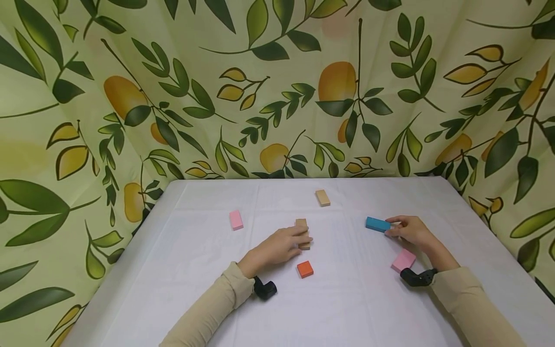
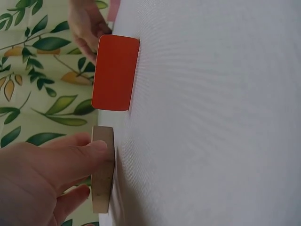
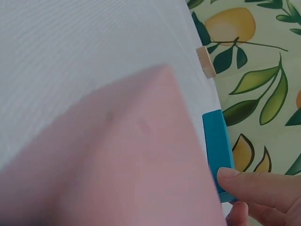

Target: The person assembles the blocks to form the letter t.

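In the head view my left hand (image 1: 277, 245) grips a plain wooden block (image 1: 301, 222) near the middle of the table, its fingers reaching across the top. The left wrist view shows the thumb against one side of that wooden block (image 2: 103, 181), which stands on its narrow edge or just above the cloth; which one I cannot tell. Farther right, my right hand (image 1: 411, 230) pinches the right end of a blue block (image 1: 377, 224) between thumb and fingers. An orange-red block (image 1: 305, 269) sits just nearer than the left hand. Beside the right wrist lies a pink block (image 1: 403, 260).
Another pink block (image 1: 236, 220) lies at the left, and a second wooden block (image 1: 323, 198) near the far edge. A white cloth covers the table (image 1: 182, 250). Behind it hangs a leaf-patterned curtain (image 1: 277, 111). Black wrist cameras sit close to the cloth.
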Motion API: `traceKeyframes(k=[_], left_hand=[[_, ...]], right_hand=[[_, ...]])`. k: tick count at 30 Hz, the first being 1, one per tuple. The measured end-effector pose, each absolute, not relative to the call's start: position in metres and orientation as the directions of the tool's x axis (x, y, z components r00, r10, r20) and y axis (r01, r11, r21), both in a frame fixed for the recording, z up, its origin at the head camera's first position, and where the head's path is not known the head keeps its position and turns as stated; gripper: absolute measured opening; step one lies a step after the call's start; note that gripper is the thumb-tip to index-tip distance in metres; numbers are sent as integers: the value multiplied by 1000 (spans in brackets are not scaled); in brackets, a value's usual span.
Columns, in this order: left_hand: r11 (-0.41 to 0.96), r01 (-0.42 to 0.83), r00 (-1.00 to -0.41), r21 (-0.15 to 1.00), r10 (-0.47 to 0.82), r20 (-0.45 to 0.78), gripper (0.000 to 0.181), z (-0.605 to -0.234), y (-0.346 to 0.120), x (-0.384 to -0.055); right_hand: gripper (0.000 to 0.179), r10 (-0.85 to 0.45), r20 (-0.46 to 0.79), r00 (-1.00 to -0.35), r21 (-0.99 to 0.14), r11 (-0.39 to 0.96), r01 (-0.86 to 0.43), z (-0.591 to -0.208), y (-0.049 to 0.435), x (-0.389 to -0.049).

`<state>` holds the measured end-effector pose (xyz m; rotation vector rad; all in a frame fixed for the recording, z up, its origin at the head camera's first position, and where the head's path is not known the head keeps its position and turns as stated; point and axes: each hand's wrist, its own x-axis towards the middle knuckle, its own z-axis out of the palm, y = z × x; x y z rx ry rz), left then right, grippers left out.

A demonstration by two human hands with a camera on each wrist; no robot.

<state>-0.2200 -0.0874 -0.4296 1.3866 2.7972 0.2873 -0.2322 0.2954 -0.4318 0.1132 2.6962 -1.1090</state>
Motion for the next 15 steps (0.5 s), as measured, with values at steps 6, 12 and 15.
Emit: traceKeyframes(k=[6, 12, 15], left_hand=[[604, 777, -621, 176, 782, 60, 37, -430, -86, -220], [610, 770, -628, 188, 776, 55, 34, -430, -85, -220], [611, 768, -629, 191, 776, 47, 36, -429, -86, -219]], right_hand=[[56, 1, -231, -973, -679, 716, 161, -431, 293, -231], [55, 10, -213, -977, -662, 734, 152, -433, 293, -230], [54, 9, -203, -979, -660, 738, 144, -434, 293, -230]])
